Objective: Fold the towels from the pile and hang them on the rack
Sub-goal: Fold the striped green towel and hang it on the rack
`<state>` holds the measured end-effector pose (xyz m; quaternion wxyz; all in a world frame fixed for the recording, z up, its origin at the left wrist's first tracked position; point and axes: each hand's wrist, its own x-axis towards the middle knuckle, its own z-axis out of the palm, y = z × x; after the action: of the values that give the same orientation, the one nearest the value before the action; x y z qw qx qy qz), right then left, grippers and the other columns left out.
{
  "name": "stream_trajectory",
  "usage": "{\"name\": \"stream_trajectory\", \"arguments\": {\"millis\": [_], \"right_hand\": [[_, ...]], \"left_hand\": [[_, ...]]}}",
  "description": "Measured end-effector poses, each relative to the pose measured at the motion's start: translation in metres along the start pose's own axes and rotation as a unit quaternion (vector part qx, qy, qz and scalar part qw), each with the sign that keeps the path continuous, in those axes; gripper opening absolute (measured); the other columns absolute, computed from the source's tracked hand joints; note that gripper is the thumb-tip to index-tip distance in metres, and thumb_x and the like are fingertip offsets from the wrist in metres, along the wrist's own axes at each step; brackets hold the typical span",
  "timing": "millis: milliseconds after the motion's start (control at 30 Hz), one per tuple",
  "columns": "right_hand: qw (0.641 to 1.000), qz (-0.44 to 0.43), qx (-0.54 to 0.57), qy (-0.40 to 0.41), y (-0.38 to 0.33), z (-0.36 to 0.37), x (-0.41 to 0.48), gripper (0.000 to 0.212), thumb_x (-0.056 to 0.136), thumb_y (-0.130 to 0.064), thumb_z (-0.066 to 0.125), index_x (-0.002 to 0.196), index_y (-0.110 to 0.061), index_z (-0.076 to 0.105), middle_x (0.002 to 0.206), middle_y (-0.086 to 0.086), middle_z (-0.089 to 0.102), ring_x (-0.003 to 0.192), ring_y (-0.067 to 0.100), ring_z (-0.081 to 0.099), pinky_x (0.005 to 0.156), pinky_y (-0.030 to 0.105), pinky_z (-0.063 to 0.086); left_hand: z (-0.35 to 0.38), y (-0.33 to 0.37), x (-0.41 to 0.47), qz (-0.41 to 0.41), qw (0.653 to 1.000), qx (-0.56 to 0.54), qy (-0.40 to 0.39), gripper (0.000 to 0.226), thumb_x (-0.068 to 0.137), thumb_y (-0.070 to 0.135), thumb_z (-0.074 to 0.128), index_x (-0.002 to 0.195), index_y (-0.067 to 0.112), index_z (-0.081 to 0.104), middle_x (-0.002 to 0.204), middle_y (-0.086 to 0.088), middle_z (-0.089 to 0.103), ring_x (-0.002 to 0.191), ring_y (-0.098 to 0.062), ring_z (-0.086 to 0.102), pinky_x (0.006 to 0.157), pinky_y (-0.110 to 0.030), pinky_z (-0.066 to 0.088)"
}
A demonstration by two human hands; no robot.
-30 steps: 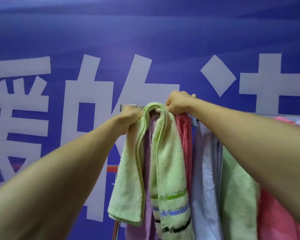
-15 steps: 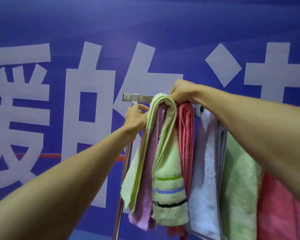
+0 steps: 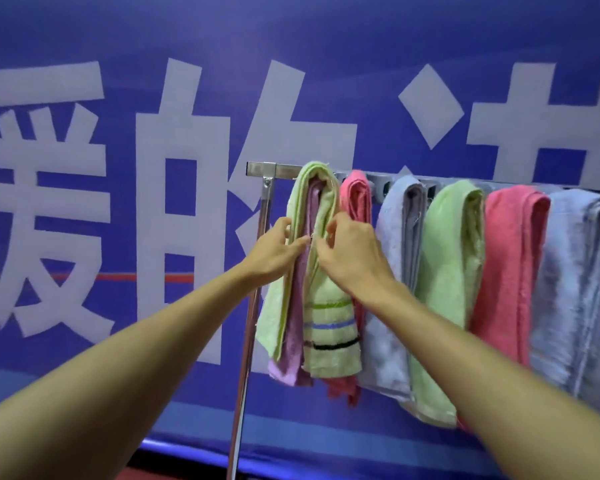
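Green striped towel (image 3: 329, 306) draped over left end of steel rack (image 3: 260, 168), covering purple towel (image 3: 293, 341). Left hand (image 3: 274, 252) pinching left fold between thumb and fingers; right hand (image 3: 352, 258) with fingers curled on right fold. Row of folded towels (image 3: 451, 271) hung alongside, rightward. Blue banner (image 3: 84, 29) with white characters behind.

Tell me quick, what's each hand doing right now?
Left hand: on the green striped towel, left fold; grip cannot be told.
Right hand: fingers curled, pinching its right fold.
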<state>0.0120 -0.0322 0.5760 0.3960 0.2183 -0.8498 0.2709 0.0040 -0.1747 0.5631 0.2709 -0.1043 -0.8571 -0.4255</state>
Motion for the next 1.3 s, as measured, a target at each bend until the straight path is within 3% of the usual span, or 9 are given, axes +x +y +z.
{"name": "stream_trajectory", "arguments": {"millis": [200,367,500,667,767,867,1033,1233,1300], "right_hand": [[0.96,0.159,0.134,-0.185,0.015,0.053,-0.041,0.039,0.095,-0.03,0.051,0.125,-0.006,0.042,0.124,0.02,0.058,0.111,0.038,0.057,0.087,0.039,0.047],[0.926,0.26,0.245,-0.124,0.01,0.076,-0.047,0.049,0.094,-0.035,0.047,0.138,-0.015,0.041,0.144,0.007,0.044,0.13,0.029,0.045,0.109,0.041,0.035],[0.893,0.291,0.301,-0.167,0.007,0.08,-0.039,0.045,0.09,-0.021,0.037,0.135,-0.015,0.039,0.132,0.011,0.055,0.116,0.032,0.055,0.102,0.039,0.042],[0.917,0.264,0.26,-0.149,0.014,0.088,-0.031,0.053,0.091,-0.011,0.037,0.142,-0.016,0.044,0.152,0.014,0.029,0.138,0.03,0.035,0.116,0.031,0.023],[0.893,0.27,0.326,-0.152,0.015,0.098,-0.036,0.049,0.084,-0.01,0.043,0.13,-0.022,0.053,0.12,0.009,0.064,0.11,0.031,0.061,0.101,0.042,0.047],[0.895,0.249,0.322,-0.185,0.016,0.102,-0.049,0.054,0.086,-0.012,0.04,0.134,-0.034,0.048,0.115,0.002,0.066,0.104,0.028,0.062,0.096,0.036,0.048],[0.915,0.231,0.252,-0.214,0.036,0.097,-0.068,0.049,0.083,-0.024,0.036,0.126,-0.028,0.058,0.114,0.007,0.068,0.104,0.03,0.062,0.095,0.04,0.05],[0.925,0.205,0.172,-0.268,0.059,0.062,-0.115,0.018,0.087,-0.015,0.048,0.093,-0.015,0.064,0.077,0.006,0.059,0.068,0.032,0.065,0.05,0.033,0.051],[0.914,0.203,0.175,-0.303,0.069,0.053,-0.134,0.019,0.087,-0.01,0.051,0.094,-0.01,0.069,0.08,0.012,0.066,0.078,0.033,0.069,0.061,0.036,0.054]], "left_hand": [[0.006,-0.012,-0.022,-0.064,0.995,0.046,-0.059,0.037,0.101,0.02,0.039,0.136,0.009,0.039,0.132,-0.013,0.052,0.115,-0.028,0.054,0.1,-0.045,0.043],[0.011,-0.02,-0.033,-0.078,0.994,-0.011,-0.077,0.043,0.096,0.003,0.038,0.139,0.01,0.037,0.129,-0.002,0.05,0.109,-0.015,0.049,0.092,-0.028,0.04],[0.012,-0.031,-0.033,-0.076,0.994,-0.062,-0.046,0.035,0.087,-0.01,0.039,0.116,0.008,0.045,0.106,-0.003,0.053,0.096,-0.017,0.053,0.066,-0.014,0.041],[0.01,-0.051,-0.026,-0.114,0.988,-0.107,-0.011,0.036,0.081,-0.01,0.034,0.107,0.013,0.04,0.094,-0.002,0.047,0.083,-0.014,0.048,0.059,-0.025,0.038],[0.013,-0.051,-0.029,-0.117,0.986,-0.119,-0.029,0.036,0.08,-0.012,0.033,0.107,0.012,0.039,0.094,-0.005,0.045,0.075,-0.01,0.046,0.056,-0.022,0.038],[0.016,-0.043,-0.04,-0.09,0.984,-0.127,-0.09,0.042,0.078,-0.015,0.033,0.096,0.021,0.046,0.082,-0.004,0.048,0.059,-0.003,0.048,0.049,-0.012,0.037],[0.016,-0.046,-0.063,-0.12,0.973,-0.119,-0.159,0.043,0.065,0.006,0.041,0.104,0.02,0.052,0.098,-0.01,0.05,0.084,-0.021,0.046,0.075,-0.039,0.04],[0.041,-0.056,-0.114,-0.19,0.975,-0.096,-0.066,0.041,0.088,-0.002,0.044,0.126,0.013,0.045,0.107,-0.002,0.059,0.091,-0.016,0.061,0.074,-0.029,0.051],[0.058,-0.058,-0.138,-0.214,0.973,-0.078,-0.023,0.039,0.086,0.0,0.044,0.122,0.013,0.051,0.109,-0.005,0.061,0.095,-0.022,0.065,0.073,-0.033,0.052]]}}
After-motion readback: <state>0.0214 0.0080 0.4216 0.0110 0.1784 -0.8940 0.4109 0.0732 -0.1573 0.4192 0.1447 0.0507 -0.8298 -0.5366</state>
